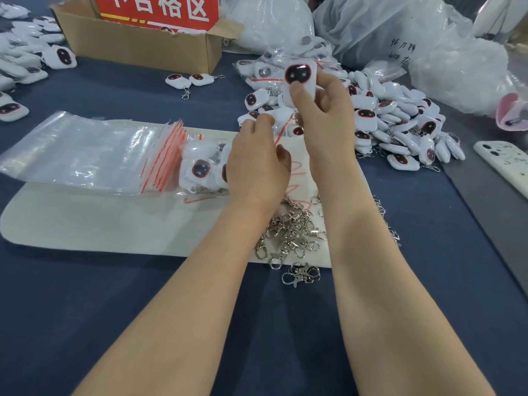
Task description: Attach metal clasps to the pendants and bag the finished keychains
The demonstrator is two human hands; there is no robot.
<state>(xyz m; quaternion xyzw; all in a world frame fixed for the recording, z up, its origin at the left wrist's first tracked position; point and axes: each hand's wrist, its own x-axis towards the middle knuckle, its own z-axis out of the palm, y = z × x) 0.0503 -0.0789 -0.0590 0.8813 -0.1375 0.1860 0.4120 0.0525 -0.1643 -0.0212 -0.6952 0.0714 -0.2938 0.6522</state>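
A dark blue cloth covers the table (200,324), and its right edge runs diagonally toward the near right corner. At far left lie loose white pendants (23,52); a cardboard box (137,44) stands behind them. Nearer, a stack of clear zip bags (85,152) overlaps the left end of a cream mat (100,224), with a band of blue cloth showing between box and mat. The left hand (257,164) pinches the red-striped edge of a clear bag. Metal clasps (291,232) spill over the mat's near edge. The right hand (325,115) grips the held pendant (298,75), thumb on its front, raised above the mat's far edge; a heap of pendants (400,124) lies just right. A phone (503,164) lies past the cloth's edge.
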